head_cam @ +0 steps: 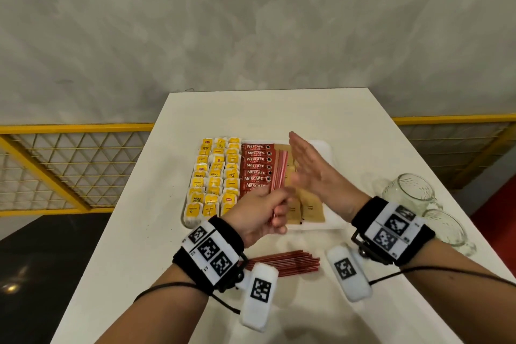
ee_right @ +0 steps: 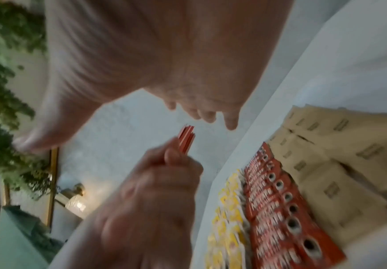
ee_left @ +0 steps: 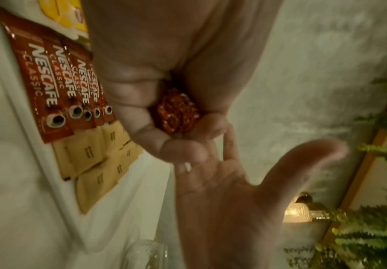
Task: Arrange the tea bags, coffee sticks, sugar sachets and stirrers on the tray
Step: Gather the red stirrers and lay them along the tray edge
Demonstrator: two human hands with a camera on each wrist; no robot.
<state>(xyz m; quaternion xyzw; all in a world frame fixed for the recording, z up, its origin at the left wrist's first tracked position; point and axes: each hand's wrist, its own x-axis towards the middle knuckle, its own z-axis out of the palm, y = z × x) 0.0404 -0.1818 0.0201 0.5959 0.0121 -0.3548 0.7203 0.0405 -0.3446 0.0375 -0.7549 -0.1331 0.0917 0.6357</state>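
Observation:
A white tray (head_cam: 325, 148) holds yellow tea bags (head_cam: 215, 179) in three columns, a column of red Nescafe coffee sticks (head_cam: 255, 166) and brown sugar sachets (head_cam: 307, 208). My left hand (head_cam: 265, 211) grips a bundle of red stirrers (head_cam: 280, 173) over the tray; the bundle's ends (ee_left: 176, 112) show inside the fist. My right hand (head_cam: 307, 165) is held flat and open just right of the bundle, fingers straight, above the sachets. A second bundle of red stirrers (head_cam: 284, 261) lies on the table in front of the tray.
Two clear glass mugs (head_cam: 410, 190) (head_cam: 446, 227) stand on the white table (head_cam: 363, 126) right of the tray. A yellow mesh railing (head_cam: 69, 165) runs behind the table on both sides. Green plants (ee_left: 372, 227) show in the wrist views.

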